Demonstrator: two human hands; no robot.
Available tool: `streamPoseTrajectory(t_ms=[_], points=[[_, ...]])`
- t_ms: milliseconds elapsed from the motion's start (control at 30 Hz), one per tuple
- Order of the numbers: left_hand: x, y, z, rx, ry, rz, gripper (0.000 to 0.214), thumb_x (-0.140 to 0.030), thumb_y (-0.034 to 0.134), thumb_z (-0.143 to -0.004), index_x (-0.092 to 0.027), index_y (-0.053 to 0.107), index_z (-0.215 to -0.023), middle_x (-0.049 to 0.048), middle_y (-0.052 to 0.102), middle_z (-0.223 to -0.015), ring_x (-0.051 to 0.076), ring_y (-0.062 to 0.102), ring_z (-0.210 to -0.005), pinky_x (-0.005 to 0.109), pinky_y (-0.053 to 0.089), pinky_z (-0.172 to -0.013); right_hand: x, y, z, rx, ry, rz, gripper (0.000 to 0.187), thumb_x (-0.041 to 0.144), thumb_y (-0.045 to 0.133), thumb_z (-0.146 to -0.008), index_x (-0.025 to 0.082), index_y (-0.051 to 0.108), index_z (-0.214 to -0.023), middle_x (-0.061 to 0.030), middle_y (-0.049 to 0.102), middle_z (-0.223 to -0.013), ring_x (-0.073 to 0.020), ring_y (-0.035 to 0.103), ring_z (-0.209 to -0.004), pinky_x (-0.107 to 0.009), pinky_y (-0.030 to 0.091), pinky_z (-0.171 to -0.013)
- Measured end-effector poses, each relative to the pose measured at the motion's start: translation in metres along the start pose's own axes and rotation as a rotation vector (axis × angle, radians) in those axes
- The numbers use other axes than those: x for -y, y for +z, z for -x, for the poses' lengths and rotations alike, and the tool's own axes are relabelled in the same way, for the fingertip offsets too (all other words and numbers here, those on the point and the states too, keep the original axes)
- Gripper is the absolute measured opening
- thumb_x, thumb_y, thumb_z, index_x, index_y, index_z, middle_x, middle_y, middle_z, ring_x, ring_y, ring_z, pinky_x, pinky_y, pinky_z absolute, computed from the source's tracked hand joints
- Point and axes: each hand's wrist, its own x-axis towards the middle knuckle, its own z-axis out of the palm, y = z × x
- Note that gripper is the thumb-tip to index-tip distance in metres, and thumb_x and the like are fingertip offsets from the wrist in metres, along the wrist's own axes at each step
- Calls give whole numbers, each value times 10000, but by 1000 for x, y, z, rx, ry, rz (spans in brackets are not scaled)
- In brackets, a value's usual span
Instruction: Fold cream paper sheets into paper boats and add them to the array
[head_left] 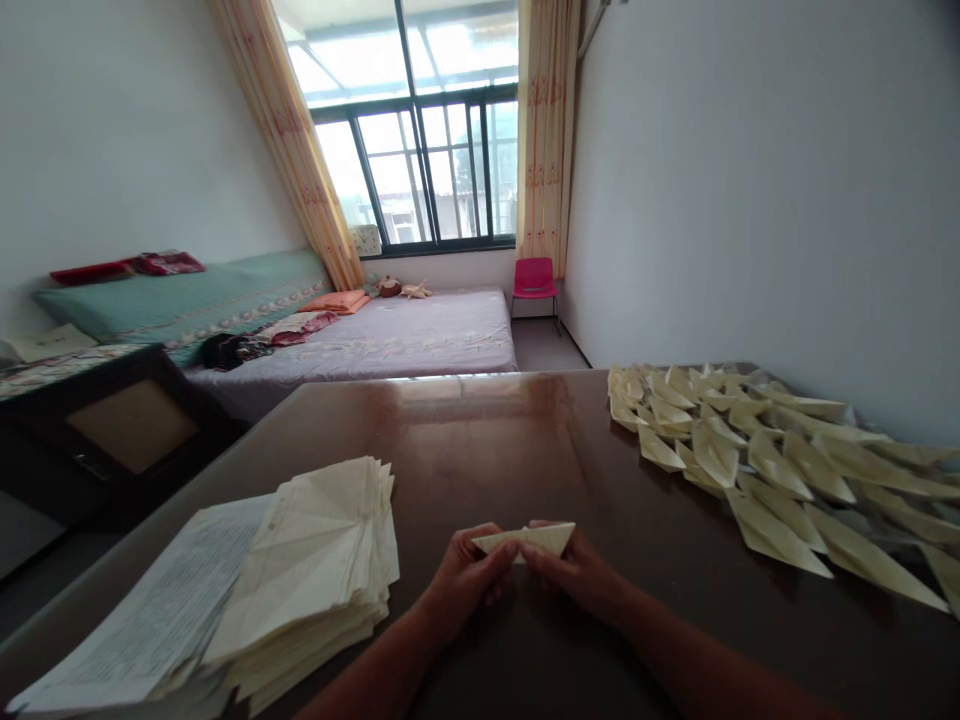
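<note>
Between my two hands, just above the brown table (480,440), is a small folded paper boat (551,538) of cream paper with pointed ends. My left hand (474,568) is closed on its left side, thumb pressed on the near face. Closed on the right side, my right hand (571,570) pinches it with the thumb near the middle. The fingers behind the paper are mostly hidden. To the left lies a thick stack of creased cream sheets (315,560), partly over white printed pages (150,610). Many folded paper boats (780,465) crowd the table's right side.
Past the table's far edge are a bed (435,330) with a lilac sheet and a pink chair (534,280) by the window. A dark cabinet (127,420) stands at the left. The white wall (750,200) runs along the right.
</note>
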Motion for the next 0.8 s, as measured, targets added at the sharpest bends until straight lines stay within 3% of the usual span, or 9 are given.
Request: streamPoseTrajectory(t_ms=[167,300,567,800], points=[[-4,2,1,-6,-45,-52,487,-593,684,-716,-148,495,-652,-42,475,-472,35,365,-385,156,249,-364,-8,0,-2,38,-52,88,505,665,494,-827,180,527,-692,41,434,-499,-88,380,-474,-221,273,-446],[-3,4,2,-15,-9,-36,489,-594,671,-729,-159,465,-644,-61,436,-456,26,331,-380,151,235,-368,-14,1,-3,-56,-22,61,521,704,530,-777,185,583,-787,37,455,-543,-107,411,-519,-229,318,-475],[2,4,4,87,-42,-59,455,-587,638,-763,-154,508,-709,-36,511,-504,49,416,-391,153,297,-364,7,0,1,126,-23,27,543,663,408,-875,176,521,-663,43,414,-515,-83,352,-472,-228,266,-458],[-5,-2,1,-34,-46,-76,484,-617,633,-746,-170,466,-665,-59,457,-450,37,353,-351,151,246,-337,6,-1,-2,7,-54,99,604,698,382,-860,173,512,-594,32,410,-465,-84,333,-438,-234,243,-439]])
